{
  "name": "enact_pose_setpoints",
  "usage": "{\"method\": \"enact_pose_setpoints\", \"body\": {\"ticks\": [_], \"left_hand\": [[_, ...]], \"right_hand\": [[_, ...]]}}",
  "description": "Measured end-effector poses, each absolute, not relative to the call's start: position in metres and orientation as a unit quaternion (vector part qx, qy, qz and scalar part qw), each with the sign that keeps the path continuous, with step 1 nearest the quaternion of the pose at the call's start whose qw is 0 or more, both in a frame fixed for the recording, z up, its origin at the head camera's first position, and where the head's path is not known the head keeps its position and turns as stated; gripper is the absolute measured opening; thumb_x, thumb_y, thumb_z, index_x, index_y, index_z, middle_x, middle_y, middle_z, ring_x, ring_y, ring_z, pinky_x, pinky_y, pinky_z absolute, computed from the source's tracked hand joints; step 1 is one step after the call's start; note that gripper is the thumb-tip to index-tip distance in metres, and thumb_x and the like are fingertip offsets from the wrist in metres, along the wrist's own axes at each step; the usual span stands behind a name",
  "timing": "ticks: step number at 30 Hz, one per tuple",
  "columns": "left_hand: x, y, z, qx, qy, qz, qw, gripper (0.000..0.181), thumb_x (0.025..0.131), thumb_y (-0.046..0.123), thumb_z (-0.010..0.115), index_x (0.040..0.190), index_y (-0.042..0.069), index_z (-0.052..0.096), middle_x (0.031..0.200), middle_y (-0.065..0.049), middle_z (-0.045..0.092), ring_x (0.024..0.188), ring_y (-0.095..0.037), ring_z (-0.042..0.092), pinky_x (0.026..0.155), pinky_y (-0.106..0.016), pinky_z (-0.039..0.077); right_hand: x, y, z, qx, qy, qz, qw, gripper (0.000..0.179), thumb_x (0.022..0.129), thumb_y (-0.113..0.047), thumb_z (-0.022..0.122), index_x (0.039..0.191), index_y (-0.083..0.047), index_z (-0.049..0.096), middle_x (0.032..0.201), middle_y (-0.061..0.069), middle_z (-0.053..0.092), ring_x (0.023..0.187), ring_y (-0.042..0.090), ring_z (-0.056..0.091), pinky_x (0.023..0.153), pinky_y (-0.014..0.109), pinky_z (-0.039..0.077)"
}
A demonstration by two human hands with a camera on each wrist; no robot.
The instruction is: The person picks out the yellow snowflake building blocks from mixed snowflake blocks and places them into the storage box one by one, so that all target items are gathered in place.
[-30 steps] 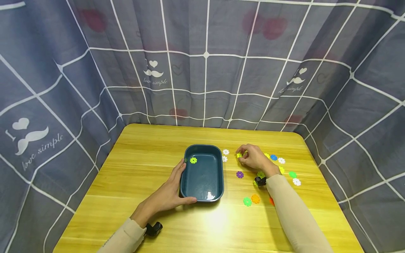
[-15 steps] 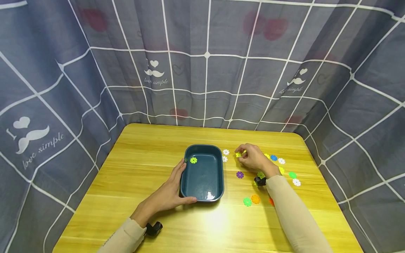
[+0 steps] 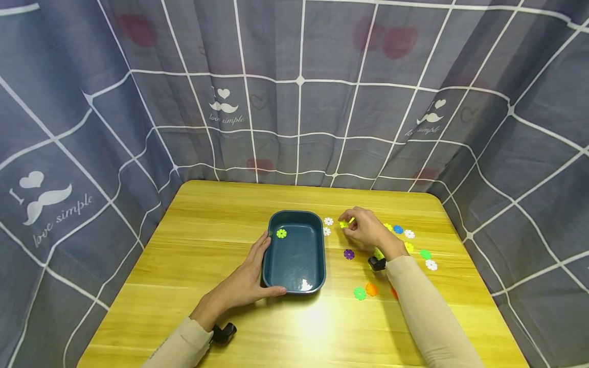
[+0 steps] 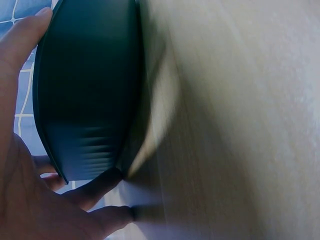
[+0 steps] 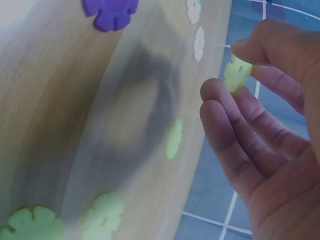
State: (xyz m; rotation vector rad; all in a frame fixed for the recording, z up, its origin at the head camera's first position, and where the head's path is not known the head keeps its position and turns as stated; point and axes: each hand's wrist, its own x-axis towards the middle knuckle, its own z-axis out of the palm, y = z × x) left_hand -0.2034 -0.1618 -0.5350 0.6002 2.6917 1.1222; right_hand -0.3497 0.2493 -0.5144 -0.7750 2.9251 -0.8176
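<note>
My left hand (image 3: 246, 281) grips the near left corner of a dark teal plastic tray (image 3: 295, 260), thumb along its front rim and fingers along its left side. In the left wrist view the tray's outer wall (image 4: 90, 80) is close up. A yellow-green flower-shaped disc (image 3: 281, 233) is inside the tray. My right hand (image 3: 366, 229) pinches another yellow-green flower disc (image 5: 236, 75) between thumb and fingertip, above the table, right of the tray. Its other fingers are loosely bent. Two white flower discs (image 3: 327, 221) lie between tray and right hand.
Around the right forearm lie several flower discs: purple (image 3: 349, 254), orange (image 3: 371, 290), green (image 3: 360, 293), blue (image 3: 398, 229) and white (image 3: 431, 265). Some are partly hidden by the arm. A checked grey curtain (image 3: 276, 112) surrounds the wooden table (image 3: 198, 220).
My right hand has shifted slightly left and up in the head view, carrying the pinched disc. My left hand and the tray stay where they were.
</note>
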Motion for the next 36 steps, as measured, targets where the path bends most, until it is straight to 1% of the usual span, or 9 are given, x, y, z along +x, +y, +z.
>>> {"method": "enact_pose_setpoints", "body": {"ticks": [3,10,14,19,23,30,36], "left_hand": [[-0.203,-0.162,-0.534,0.199,0.9,0.378,0.085,0.144,0.09,0.069,0.096,0.189,0.014,0.008,0.199,0.005,-0.008,0.175,-0.046,0.038,0.13,-0.069,0.051],[-0.203,-0.161,-0.534,0.193,0.902,0.377,0.088,0.144,0.089,0.069,0.096,0.189,0.016,0.006,0.199,0.006,-0.008,0.175,-0.047,0.039,0.131,-0.07,0.05],[-0.203,-0.161,-0.534,0.193,0.903,0.375,0.086,0.144,0.09,0.069,0.096,0.189,0.016,0.006,0.199,0.006,-0.008,0.175,-0.047,0.039,0.131,-0.07,0.05],[-0.203,-0.161,-0.535,0.193,0.902,0.375,0.088,0.144,0.09,0.068,0.096,0.189,0.015,0.006,0.199,0.005,-0.008,0.175,-0.047,0.038,0.131,-0.07,0.05],[-0.203,-0.161,-0.535,0.192,0.902,0.376,0.088,0.144,0.09,0.068,0.096,0.189,0.015,0.007,0.199,0.006,-0.008,0.176,-0.046,0.037,0.131,-0.07,0.049],[-0.204,-0.161,-0.536,0.193,0.903,0.374,0.086,0.144,0.09,0.069,0.096,0.189,0.017,0.006,0.199,0.006,-0.008,0.176,-0.046,0.038,0.131,-0.07,0.05],[-0.204,-0.162,-0.536,0.196,0.904,0.371,0.084,0.144,0.09,0.07,0.095,0.189,0.016,0.006,0.199,0.006,-0.008,0.176,-0.046,0.038,0.131,-0.069,0.05]], "right_hand": [[-0.348,0.248,-0.512,-0.257,0.93,-0.263,-0.003,0.028,0.1,-0.002,0.084,0.128,-0.004,0.083,0.116,0.012,0.079,0.094,0.021,0.08,0.086,0.038,0.07],[-0.346,0.241,-0.502,-0.278,0.926,-0.253,-0.017,0.027,0.1,-0.003,0.085,0.127,-0.004,0.083,0.118,0.014,0.08,0.093,0.02,0.08,0.085,0.037,0.071],[-0.345,0.236,-0.497,-0.283,0.924,-0.254,-0.021,0.027,0.099,-0.003,0.087,0.125,-0.004,0.083,0.119,0.015,0.08,0.093,0.022,0.08,0.084,0.036,0.07],[-0.343,0.231,-0.492,-0.294,0.92,-0.258,-0.029,0.027,0.098,-0.002,0.087,0.125,-0.001,0.083,0.119,0.017,0.08,0.094,0.028,0.082,0.085,0.043,0.071],[-0.342,0.227,-0.488,-0.304,0.917,-0.258,-0.037,0.028,0.097,-0.001,0.087,0.125,0.0,0.083,0.118,0.017,0.08,0.092,0.029,0.081,0.086,0.047,0.072],[-0.341,0.22,-0.483,-0.316,0.917,-0.241,-0.047,0.029,0.096,-0.003,0.086,0.125,-0.001,0.083,0.116,0.016,0.08,0.092,0.028,0.082,0.084,0.039,0.069],[-0.339,0.213,-0.479,-0.321,0.914,-0.243,-0.038,0.029,0.096,-0.003,0.085,0.125,0.001,0.083,0.117,0.016,0.08,0.093,0.031,0.082,0.084,0.04,0.069]]}}
